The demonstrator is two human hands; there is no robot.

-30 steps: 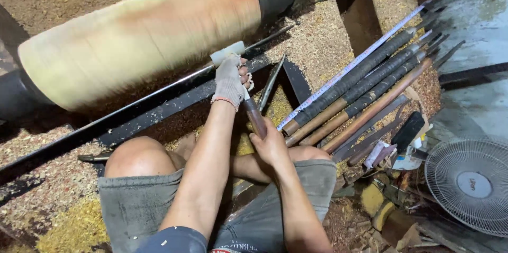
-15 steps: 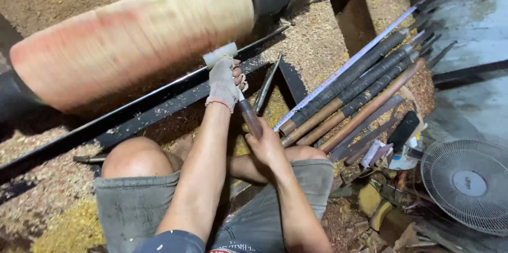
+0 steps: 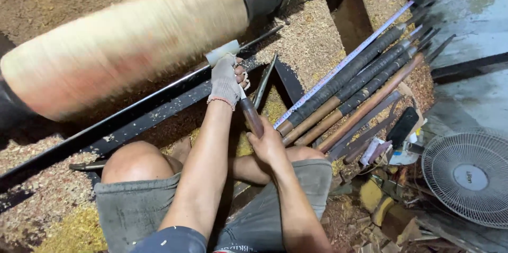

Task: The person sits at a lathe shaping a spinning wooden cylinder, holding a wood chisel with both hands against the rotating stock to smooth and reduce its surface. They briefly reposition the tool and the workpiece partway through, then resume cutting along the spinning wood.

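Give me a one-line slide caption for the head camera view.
Gloved left hand and bare right hand steady a turning chisel against a spinning wooden log.

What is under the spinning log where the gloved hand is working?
Under the spinning log runs a dark metal rail, with sawdust around it. The gloved left hand covers the tool's tip, so its contact with the wood is hidden.
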